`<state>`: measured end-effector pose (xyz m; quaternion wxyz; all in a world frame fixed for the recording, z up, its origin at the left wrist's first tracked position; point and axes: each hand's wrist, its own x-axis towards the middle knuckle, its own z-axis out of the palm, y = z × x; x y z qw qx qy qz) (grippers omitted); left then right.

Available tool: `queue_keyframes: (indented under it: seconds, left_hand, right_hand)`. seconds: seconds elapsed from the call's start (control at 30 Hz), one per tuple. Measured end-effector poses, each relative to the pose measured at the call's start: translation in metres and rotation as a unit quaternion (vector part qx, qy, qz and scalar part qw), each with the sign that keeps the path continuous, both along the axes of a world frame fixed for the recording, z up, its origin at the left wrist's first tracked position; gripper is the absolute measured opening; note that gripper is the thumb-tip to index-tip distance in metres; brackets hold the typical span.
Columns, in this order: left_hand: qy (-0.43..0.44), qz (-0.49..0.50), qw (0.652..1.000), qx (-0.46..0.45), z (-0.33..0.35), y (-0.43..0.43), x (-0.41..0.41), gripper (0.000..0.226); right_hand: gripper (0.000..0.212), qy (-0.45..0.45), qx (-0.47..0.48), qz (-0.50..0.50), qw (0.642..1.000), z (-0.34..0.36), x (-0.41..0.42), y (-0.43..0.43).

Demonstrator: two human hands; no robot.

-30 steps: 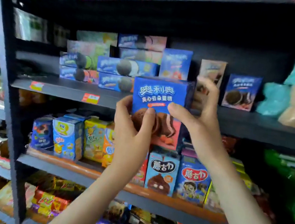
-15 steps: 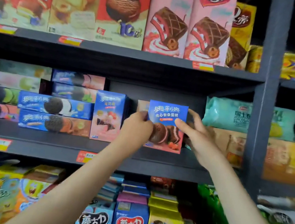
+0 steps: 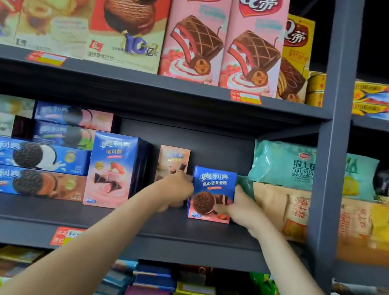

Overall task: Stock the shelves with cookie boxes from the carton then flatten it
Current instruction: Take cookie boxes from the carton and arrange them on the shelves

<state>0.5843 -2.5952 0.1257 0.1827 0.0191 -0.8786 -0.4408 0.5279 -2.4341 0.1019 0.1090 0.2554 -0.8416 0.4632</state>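
Fingers first! On the right hand (image 3: 242, 208) the thumb lies across the lower front of the cookie box (image 3: 212, 189) and the other fingers (image 3: 239, 190) wrap behind its right edge, a clean pinch from front to back. Over at the left hand (image 3: 175, 190), the fingers are curled in against the box's left edge with the knuckles toward us. How far they reach round the back, I can't tell.

The box stands upright, label facing out, set deep on the middle shelf (image 3: 96, 223). Its base looks to be down on the board, though contact is hard to confirm. It sits in a gap with a peach box (image 3: 173, 159) just behind the left hand, a tall blue-and-pink box (image 3: 111, 169) further left, and soft bags, green (image 3: 284, 163) over tan (image 3: 281, 209), crowding the right hand.

That tight right side is the danger. The right fingers are wedged between box and bags, so pulling them out fast could drag the box askew or tug a bag forward. If both hands let go before the base is flat, this upright box could topple face-down. The left knuckles could also nudge the peach box backward on the way out.

The carton is nowhere in view, so by my reckoning flattening remains to be done.
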Motion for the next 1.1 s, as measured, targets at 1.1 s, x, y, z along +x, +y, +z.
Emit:
queue_keyframes:
  seconds: [1.1]
  left_hand:
    - [0.350,0.174,0.913,-0.114,-0.112,-0.052,0.159,0.026]
  right_hand:
    - [0.007,0.391,0.079,-0.013,0.917,-0.061,0.160,-0.093]
